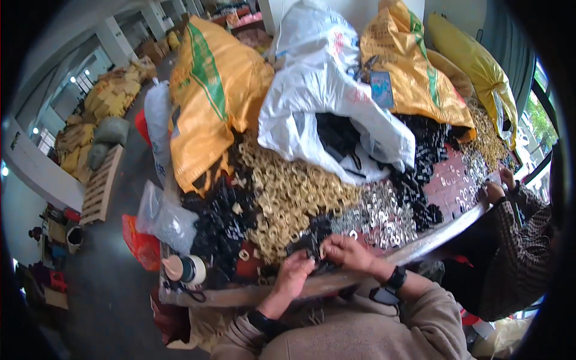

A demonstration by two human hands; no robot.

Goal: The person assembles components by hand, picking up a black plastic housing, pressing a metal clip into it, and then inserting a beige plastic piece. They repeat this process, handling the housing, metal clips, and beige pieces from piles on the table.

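Centrally, both hands' fingers (312, 259) pinching small black parts (315, 243), yellow sacks (210, 90) behind.

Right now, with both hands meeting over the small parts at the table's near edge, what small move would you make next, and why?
Probably press the pieces together: the left hand and right hand pinch small parts fingertip to fingertip, beside the beige rings and black parts.

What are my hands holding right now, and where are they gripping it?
The left hand and right hand meet over small black plastic pieces at the table edge, fingertips pinching something tiny between them. What it is, and the exact grip, cannot be told.
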